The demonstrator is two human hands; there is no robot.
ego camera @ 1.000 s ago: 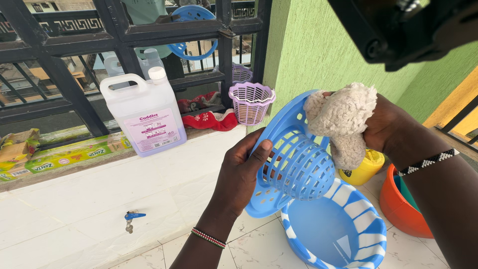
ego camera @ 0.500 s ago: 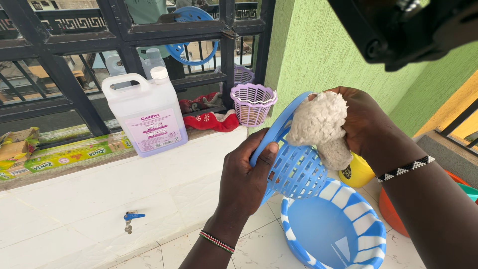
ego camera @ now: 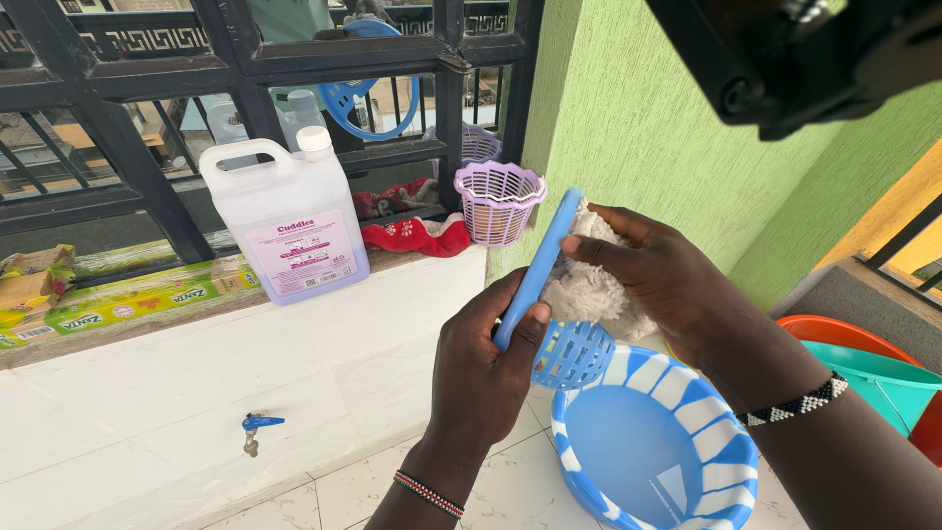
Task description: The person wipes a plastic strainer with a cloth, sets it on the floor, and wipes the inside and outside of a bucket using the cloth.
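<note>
My left hand (ego camera: 486, 368) grips the rim of the blue basket (ego camera: 549, 304), held edge-on above the striped basin (ego camera: 657, 447). My right hand (ego camera: 667, 280) presses a fluffy cloth (ego camera: 589, 285) against the basket's right side.

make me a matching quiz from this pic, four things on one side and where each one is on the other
Things:
1. blue basket
2. cloth
3. jug
4. lilac basket

Places:
A. on the ledge, left of the red rag
B. under the right hand, pressed against the blue rim
C. on the ledge by the green wall
D. held by its rim in the left hand, above the striped basin

Pairs: 1-D, 2-B, 3-A, 4-C
</note>
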